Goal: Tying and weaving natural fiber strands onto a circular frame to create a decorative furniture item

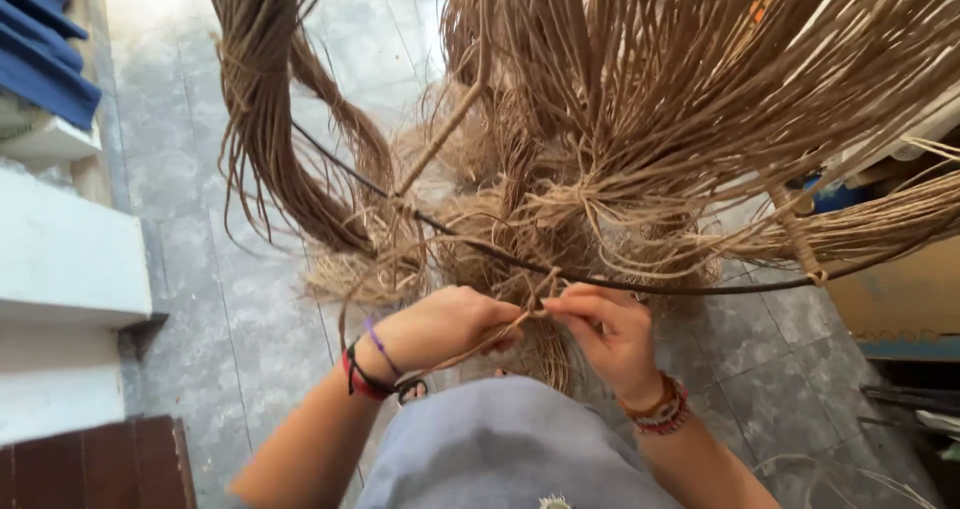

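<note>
Large bundles of tan fibre strands (640,119) hang in front of me, tied in knots along a thin dark wire (700,289) that runs across the view. My left hand (440,324) pinches a few strands just below the wire, fingers closed on them. My right hand (610,329) meets it from the right, thumb and fingers gripping the same small twist of strands (530,314). Both wrists wear bead and thread bracelets. A separate thick hank of fibre (270,119) hangs at the upper left.
A grey tiled floor (230,309) lies below. White steps (60,259) and a dark wooden surface (90,464) are on the left, blue fabric (40,39) at the top left. Cardboard and clutter (900,299) sit on the right. My grey clothing (500,449) fills the bottom.
</note>
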